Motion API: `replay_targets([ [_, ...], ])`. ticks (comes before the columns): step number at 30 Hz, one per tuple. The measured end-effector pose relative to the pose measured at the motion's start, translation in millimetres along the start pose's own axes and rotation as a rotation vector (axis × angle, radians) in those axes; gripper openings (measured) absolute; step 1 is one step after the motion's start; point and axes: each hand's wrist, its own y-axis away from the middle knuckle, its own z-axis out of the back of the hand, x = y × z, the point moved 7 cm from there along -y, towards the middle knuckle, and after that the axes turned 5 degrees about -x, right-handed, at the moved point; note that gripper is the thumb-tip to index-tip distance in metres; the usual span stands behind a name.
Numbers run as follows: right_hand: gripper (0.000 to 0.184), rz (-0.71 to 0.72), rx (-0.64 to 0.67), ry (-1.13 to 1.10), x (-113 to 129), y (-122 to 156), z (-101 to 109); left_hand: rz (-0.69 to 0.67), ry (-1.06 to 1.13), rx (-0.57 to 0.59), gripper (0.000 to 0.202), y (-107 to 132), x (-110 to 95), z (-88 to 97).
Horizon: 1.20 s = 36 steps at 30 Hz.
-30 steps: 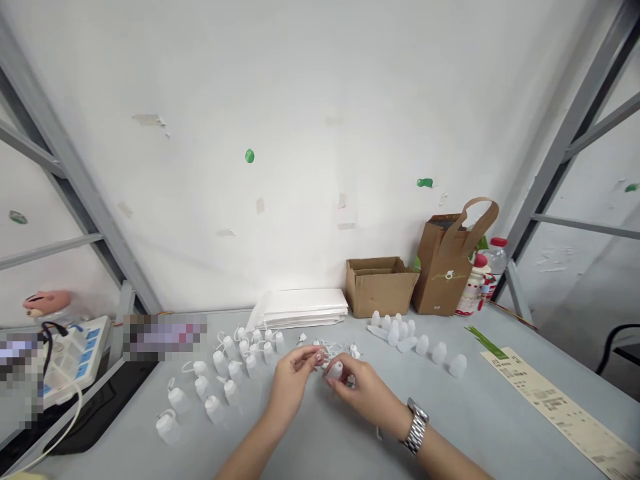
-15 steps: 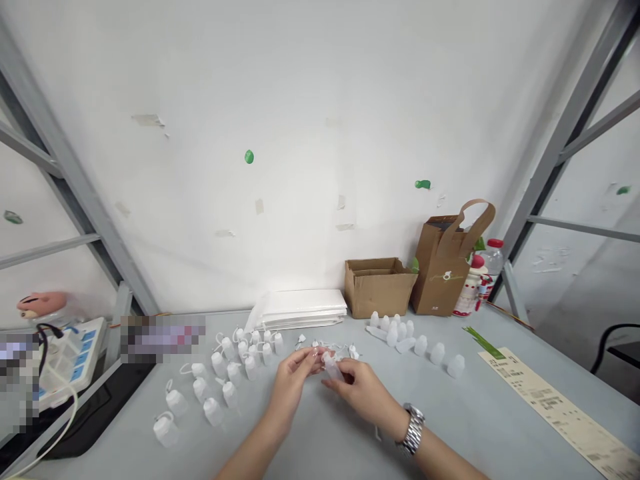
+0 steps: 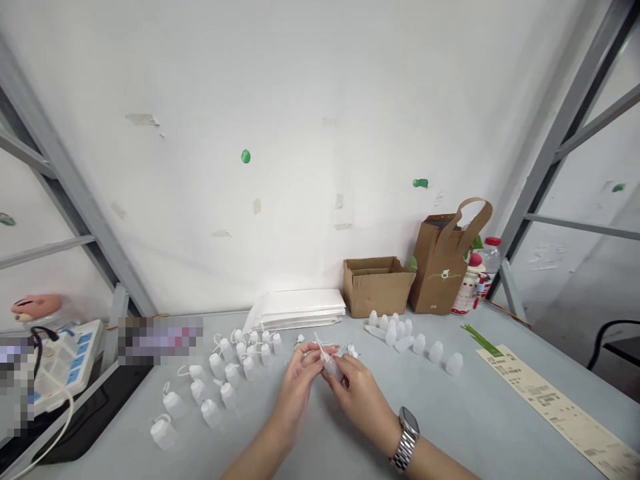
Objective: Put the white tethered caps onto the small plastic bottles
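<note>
Over the middle of the table, my right hand (image 3: 361,392) is closed around a small translucent plastic squeeze bottle (image 3: 333,369), tilted with its neck toward my left. The fingers of my left hand (image 3: 296,381) pinch a white cap (image 3: 325,356) at the bottle's mouth; a thin white strap or spout sticks up from it. Fingers partly hide how the cap sits. Just beyond my hands lie several loose white caps (image 3: 352,351). To the left stand several capped bottles (image 3: 211,413) with looped straps. On the right are several bottles without caps (image 3: 435,352), a few lying down.
A stack of white envelopes (image 3: 300,309), an open cardboard box (image 3: 377,293) and a brown paper bag (image 3: 435,283) line the wall. Far right lies a long printed paper strip (image 3: 555,407). A power strip (image 3: 75,360) and black tablet-like slab (image 3: 95,417) occupy the left.
My left fingers have brought a white cap to the bottle's mouth, its thin strap or spout now showing upright. My right wrist has rolled, turning the watch face into view.
</note>
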Motion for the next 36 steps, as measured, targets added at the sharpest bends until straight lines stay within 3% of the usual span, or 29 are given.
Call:
replay_targets([
  [7,0.016,0.042,-0.017,0.036,4,2,-1,0.025,-0.056,0.064,0.025,-1,-1,-1.2],
  [13,0.012,-0.018,0.005,-0.026,4,2,-3,0.031,-0.065,0.041,0.026,-2,2,0.9],
  [21,0.032,-0.319,0.15,-0.5,-7,-2,-14,0.075,-0.027,0.018,0.025,-4,5,5.4],
  [28,0.043,-0.342,0.283,-0.714,-2,-1,-22,0.182,0.083,0.019,0.03,-5,18,10.4],
  [36,0.035,-0.398,0.454,-1.02,10,5,-27,0.373,0.259,0.042,0.032,2,22,2.9],
])
